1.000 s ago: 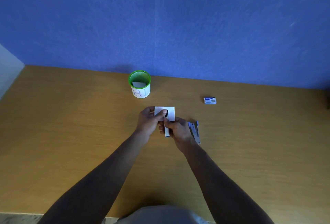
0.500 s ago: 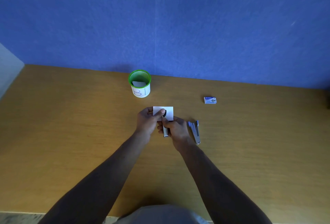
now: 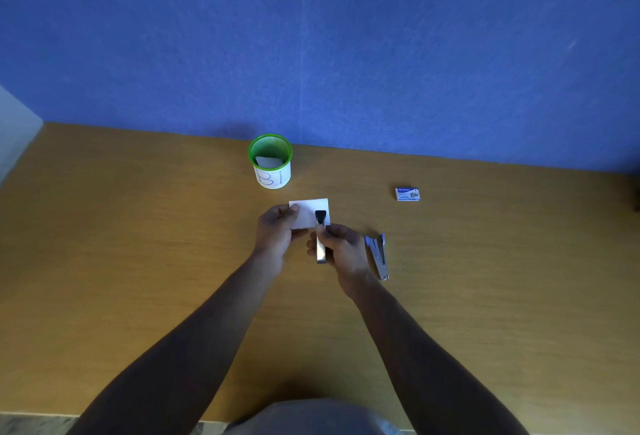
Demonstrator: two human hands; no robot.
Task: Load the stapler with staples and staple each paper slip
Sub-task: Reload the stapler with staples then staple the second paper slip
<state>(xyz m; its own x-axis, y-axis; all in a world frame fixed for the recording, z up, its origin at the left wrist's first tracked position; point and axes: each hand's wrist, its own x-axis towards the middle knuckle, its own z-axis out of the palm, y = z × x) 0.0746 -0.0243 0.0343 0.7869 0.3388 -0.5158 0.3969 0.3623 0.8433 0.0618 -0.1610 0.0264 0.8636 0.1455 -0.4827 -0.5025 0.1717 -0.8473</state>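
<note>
My left hand (image 3: 277,232) pinches the left side of a white paper slip (image 3: 306,211) held just above the wooden table (image 3: 138,261). A silver stapler with a black tip (image 3: 320,237) is gripped in my right hand (image 3: 341,247), and its tip lies over the slip's right part. A second silver stapler (image 3: 377,256) lies on the table just right of my right hand. A small blue staple box (image 3: 407,194) sits further right and back.
A green mesh cup (image 3: 270,160) with a white label stands behind the hands and holds a paper slip (image 3: 268,161). A blue wall (image 3: 311,53) rises behind the table. The table's near edge runs along the bottom of the view.
The left thumb has slid left off the stapler's tip, which now shows over the slip. The slip and both hands have shifted slightly left.
</note>
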